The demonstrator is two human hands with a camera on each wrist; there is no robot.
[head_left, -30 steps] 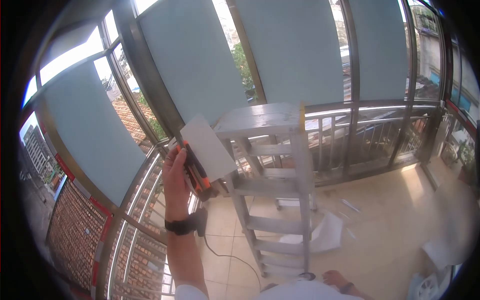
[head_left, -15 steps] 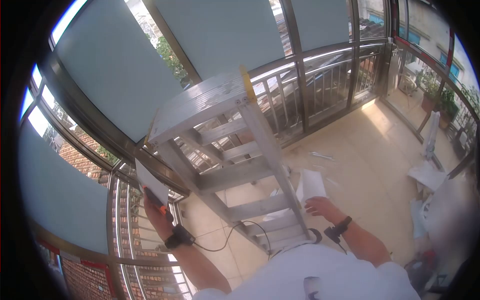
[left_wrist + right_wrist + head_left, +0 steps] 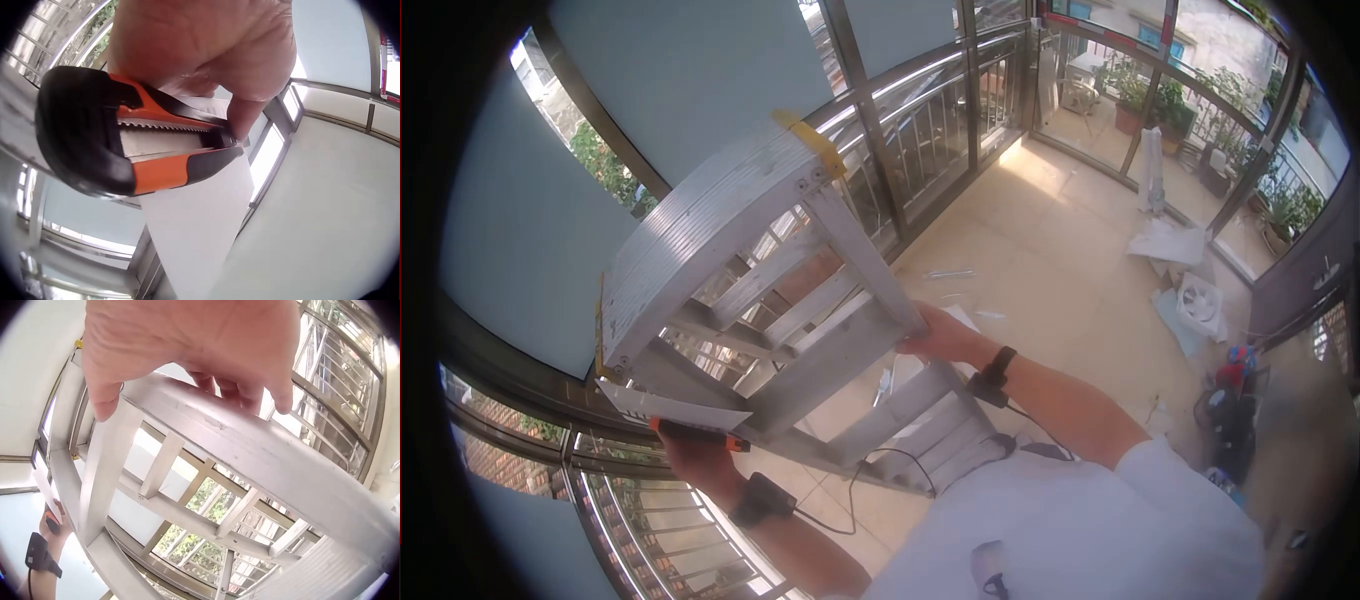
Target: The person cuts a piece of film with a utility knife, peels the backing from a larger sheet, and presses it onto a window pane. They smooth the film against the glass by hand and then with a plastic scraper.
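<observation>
Left grip [image 3: 203,53] closed on cutter [image 3: 84,131] — right grip [image 3: 194,347] round ladder rail [image 3: 250,450]

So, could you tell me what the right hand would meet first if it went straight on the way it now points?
Most likely the stepladder's side rail: it lies right at the fingers of the right hand, though exact contact is hard to judge.
</observation>
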